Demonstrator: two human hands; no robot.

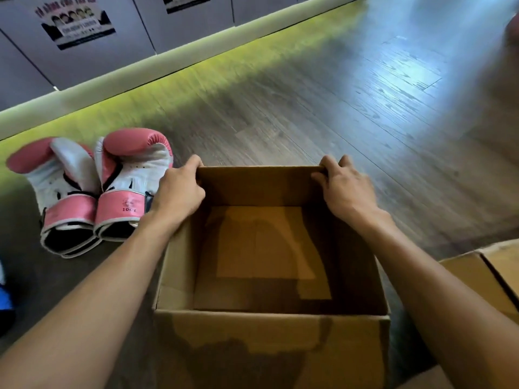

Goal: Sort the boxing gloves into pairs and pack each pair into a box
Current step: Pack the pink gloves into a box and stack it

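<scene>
- The open cardboard box [269, 335] stands on the floor right in front of me, top open, its bare brown bottom showing.
- A second box [474, 276] sits just beside it on my right, partly out of view.
- Something blue [4, 299] peeks in at the left edge; I cannot tell what it is.
- My left hand [179, 189] grips the far left corner of the cardboard box's rim, fingers curled over the edge.
- My right hand [346, 186] grips the far right corner the same way.
- Two pink-and-white boxing gloves [84, 189] lie side by side, touching, on the floor left of the box, cuffs toward me.
- Beyond, the wooden floor [309, 102] runs to a green-lit skirting [140, 66] and wall panels with posters [75, 21].
</scene>
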